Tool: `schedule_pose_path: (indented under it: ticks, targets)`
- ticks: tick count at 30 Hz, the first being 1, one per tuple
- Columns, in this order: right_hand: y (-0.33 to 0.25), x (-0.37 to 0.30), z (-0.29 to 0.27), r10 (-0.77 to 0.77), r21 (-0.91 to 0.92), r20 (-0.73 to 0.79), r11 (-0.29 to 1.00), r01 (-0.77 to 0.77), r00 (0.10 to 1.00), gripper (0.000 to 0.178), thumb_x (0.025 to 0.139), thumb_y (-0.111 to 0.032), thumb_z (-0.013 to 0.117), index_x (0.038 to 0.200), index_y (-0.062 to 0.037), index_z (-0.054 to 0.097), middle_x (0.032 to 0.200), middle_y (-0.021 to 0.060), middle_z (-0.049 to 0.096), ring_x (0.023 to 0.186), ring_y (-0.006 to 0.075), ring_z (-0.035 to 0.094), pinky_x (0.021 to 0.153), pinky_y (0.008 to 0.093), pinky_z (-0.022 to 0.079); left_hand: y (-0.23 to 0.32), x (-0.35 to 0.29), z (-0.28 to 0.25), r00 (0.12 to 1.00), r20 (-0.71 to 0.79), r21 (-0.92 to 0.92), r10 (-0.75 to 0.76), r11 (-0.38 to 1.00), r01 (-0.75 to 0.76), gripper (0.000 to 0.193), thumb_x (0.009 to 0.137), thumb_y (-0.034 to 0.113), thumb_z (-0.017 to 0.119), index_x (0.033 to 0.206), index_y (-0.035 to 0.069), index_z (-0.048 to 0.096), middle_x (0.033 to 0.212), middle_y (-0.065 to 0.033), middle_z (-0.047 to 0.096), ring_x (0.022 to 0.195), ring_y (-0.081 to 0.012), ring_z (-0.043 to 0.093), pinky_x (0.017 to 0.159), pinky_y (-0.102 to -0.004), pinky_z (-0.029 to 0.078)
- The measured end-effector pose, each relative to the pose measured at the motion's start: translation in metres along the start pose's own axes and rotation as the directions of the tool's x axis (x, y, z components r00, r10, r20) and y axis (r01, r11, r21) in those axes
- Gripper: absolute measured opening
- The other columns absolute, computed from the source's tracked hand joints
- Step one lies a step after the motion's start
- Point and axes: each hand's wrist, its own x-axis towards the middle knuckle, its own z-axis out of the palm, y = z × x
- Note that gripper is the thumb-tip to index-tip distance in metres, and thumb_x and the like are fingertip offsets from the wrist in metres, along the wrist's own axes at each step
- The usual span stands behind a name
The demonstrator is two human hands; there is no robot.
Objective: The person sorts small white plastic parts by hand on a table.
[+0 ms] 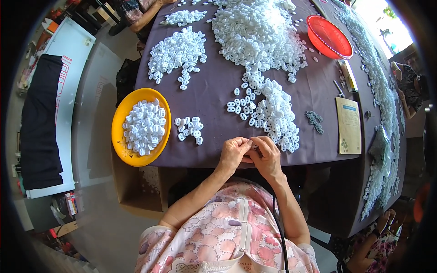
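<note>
My left hand [233,155] and my right hand [267,158] meet at the table's near edge, fingertips pinched together. Between them a sliver of a small white oval two-holed piece [255,147] shows; the fingers hide most of it. Just beyond my right hand lies a heap of the same white pieces [278,113], trailing back to a much larger pile [255,36]. Left of my hands is a small cluster of white pieces [190,128]. Farther left, a yellow oval basin [119,102] holds many more, its rim jutting past the table edge.
A dark-clothed table [209,95] also bears another white heap [177,52], a red basket [332,38], a grey-green tangle of cord or chain [314,122] and a tan envelope [348,132]. A cardboard box [129,191] stands below the basin. Other people sit around the tables.
</note>
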Motion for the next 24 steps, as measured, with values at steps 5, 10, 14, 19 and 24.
schedule_pose_path:
  ticks: [5,10,14,19,24]
  targets:
    - [-0.001,-0.002,0.0,0.008,-0.008,-0.001,1.0,-0.008,1.0,0.032,0.069,0.0,0.066,0.101,-0.0025,0.062,0.092,0.0112,0.06,0.08,0.0281,0.061,0.069,0.0345,0.05,-0.005,-0.001,0.003,0.997,-0.048,0.011,0.064,0.998,-0.064,0.021,0.092,0.017,0.055,0.087,-0.002,0.062,0.075,-0.0048,0.062,0.064,-0.0104,0.061,0.054,-0.027,0.057]
    - [0.004,-0.005,0.002,-0.044,-0.042,-0.015,0.998,0.044,0.999,0.031,0.069,0.0,0.066,0.099,-0.0022,0.061,0.093,0.0124,0.06,0.081,0.0291,0.06,0.069,0.0348,0.05,-0.006,-0.001,0.002,0.996,-0.054,-0.022,0.073,0.997,-0.075,0.02,0.091,0.015,0.057,0.083,-0.002,0.062,0.072,-0.0026,0.06,0.062,-0.0082,0.058,0.052,-0.0261,0.056]
    - [0.001,-0.003,0.001,-0.065,-0.048,-0.01,0.997,0.064,0.998,0.031,0.068,0.0,0.067,0.098,-0.0022,0.061,0.092,0.0125,0.06,0.08,0.029,0.06,0.068,0.035,0.05,-0.004,0.0,-0.003,0.998,-0.009,0.029,0.068,0.997,-0.068,0.018,0.091,0.013,0.057,0.084,-0.004,0.062,0.072,-0.0037,0.061,0.061,-0.0086,0.059,0.053,-0.0252,0.057]
    - [0.002,-0.003,-0.001,-0.078,-0.002,0.012,0.997,0.078,0.997,0.03,0.067,-0.001,0.068,0.096,-0.0025,0.062,0.09,0.0117,0.06,0.078,0.0279,0.06,0.066,0.0351,0.05,-0.001,0.002,-0.008,0.997,0.064,0.044,0.045,0.998,-0.048,0.018,0.091,0.012,0.058,0.086,-0.004,0.063,0.073,-0.0048,0.062,0.062,-0.0087,0.06,0.055,-0.0248,0.057]
    - [0.002,-0.004,0.001,-0.111,0.0,-0.007,0.994,0.111,0.994,0.027,0.067,-0.001,0.068,0.092,-0.0022,0.06,0.082,0.01,0.058,0.072,0.0274,0.058,0.062,0.0362,0.048,0.001,0.001,-0.01,0.994,0.107,0.089,0.019,0.996,-0.028,0.018,0.091,0.013,0.057,0.088,-0.004,0.06,0.08,-0.0081,0.063,0.07,-0.0143,0.064,0.061,-0.0293,0.059]
